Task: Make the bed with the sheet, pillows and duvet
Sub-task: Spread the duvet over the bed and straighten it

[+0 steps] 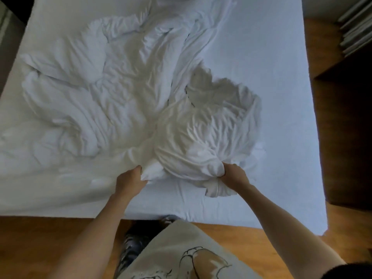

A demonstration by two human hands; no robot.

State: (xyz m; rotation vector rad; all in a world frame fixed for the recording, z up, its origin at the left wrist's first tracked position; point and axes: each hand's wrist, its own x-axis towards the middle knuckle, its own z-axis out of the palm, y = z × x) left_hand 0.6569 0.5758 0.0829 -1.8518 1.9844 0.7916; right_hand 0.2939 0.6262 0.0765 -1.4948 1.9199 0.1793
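Observation:
A crumpled white sheet [124, 93] lies bunched across the middle and left of the mattress [281, 97], which is bare on its right side. Near the bed's front edge my left hand [129, 181] grips a fold of the sheet. My right hand [233, 175] grips another bunched part of it, where the cloth billows up into a rounded mound [205, 133]. No pillows can be made out, and a duvet cannot be told apart from the sheet.
The wooden floor [40, 242] runs along the bed's front edge and right side. A dark piece of furniture [346, 127] stands right of the bed. Slatted grey panels [356, 27] are at the top right. My trouser leg [181, 252] is below.

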